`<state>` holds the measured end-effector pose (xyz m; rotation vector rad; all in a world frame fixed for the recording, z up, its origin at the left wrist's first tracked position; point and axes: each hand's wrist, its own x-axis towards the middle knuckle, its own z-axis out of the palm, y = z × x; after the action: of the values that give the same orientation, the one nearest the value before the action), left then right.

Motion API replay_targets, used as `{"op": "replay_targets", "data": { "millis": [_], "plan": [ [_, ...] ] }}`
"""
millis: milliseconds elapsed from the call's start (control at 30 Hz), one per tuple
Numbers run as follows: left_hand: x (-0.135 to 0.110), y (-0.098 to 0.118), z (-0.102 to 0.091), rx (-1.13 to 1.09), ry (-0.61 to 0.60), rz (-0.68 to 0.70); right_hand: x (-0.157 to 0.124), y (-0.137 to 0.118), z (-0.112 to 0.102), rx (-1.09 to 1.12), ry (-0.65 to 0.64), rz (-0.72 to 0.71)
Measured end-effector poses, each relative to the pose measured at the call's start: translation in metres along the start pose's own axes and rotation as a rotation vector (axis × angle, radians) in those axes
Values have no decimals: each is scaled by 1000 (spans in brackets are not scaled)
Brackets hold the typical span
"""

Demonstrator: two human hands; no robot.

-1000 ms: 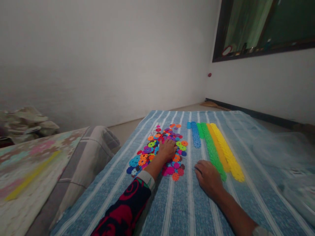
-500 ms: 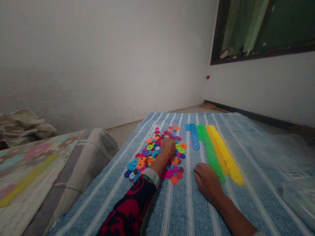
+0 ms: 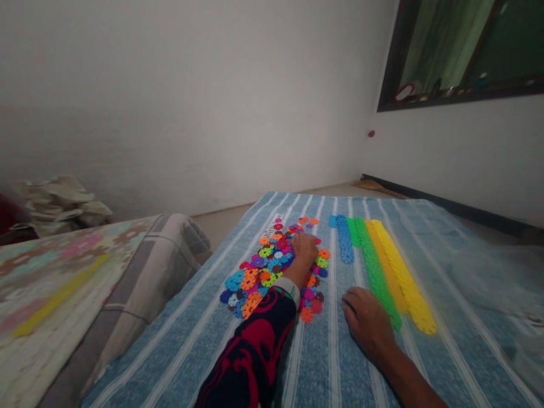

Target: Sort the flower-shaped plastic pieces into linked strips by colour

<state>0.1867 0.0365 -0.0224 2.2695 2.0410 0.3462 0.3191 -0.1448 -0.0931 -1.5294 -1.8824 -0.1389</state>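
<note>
My left hand [image 3: 304,247] reaches into a pile of multicoloured snowflake discs [image 3: 260,262], its fingers bent down among them. Whatever those fingertips hold, if anything, is hidden. Nearer to me, my right hand [image 3: 368,318] rests low on the striped cloth, fingers curled in, and I cannot make out anything inside it. Just beyond it lie overlapping rows of discs sorted by colour: a short blue row [image 3: 345,241], a green row [image 3: 376,277], an orange-yellow row [image 3: 389,272] and a long yellow row [image 3: 406,277].
A blue striped cloth [image 3: 178,345] covers the table. Clear plastic bags or wrapping [image 3: 497,283] lie at the right edge. To the left stands a surface under a floral cover [image 3: 106,249] with a yellow strip [image 3: 63,294] on it. Beyond are a white wall and a dark-framed window [image 3: 459,51].
My left hand has shifted slightly right and farther over the disc pile. The right hand stays beside the rows. The whole view has drifted a little, with the table appearing farther right.
</note>
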Motion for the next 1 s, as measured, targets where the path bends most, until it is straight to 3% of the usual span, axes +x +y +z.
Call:
{"op": "replay_targets", "data": {
  "millis": [167,333,533,700,833,1000],
  "plan": [
    [-4,-9,1,-52,113,44,-1,2,1,-4,8,-10],
    [-9,-24,-13,-140,177,20,-1,4,1,10,19,-30],
    [-44,-49,-21,-320,175,111,3,1,0,76,85,-2],
    [-65,-75,-23,-648,255,119,2,0,0,61,57,-22],
    [-70,-82,-24,-737,195,141,2,2,-3,50,31,-31],
    [-77,-76,-25,-762,61,250,3,1,-6,39,13,-14]
  ]
}}
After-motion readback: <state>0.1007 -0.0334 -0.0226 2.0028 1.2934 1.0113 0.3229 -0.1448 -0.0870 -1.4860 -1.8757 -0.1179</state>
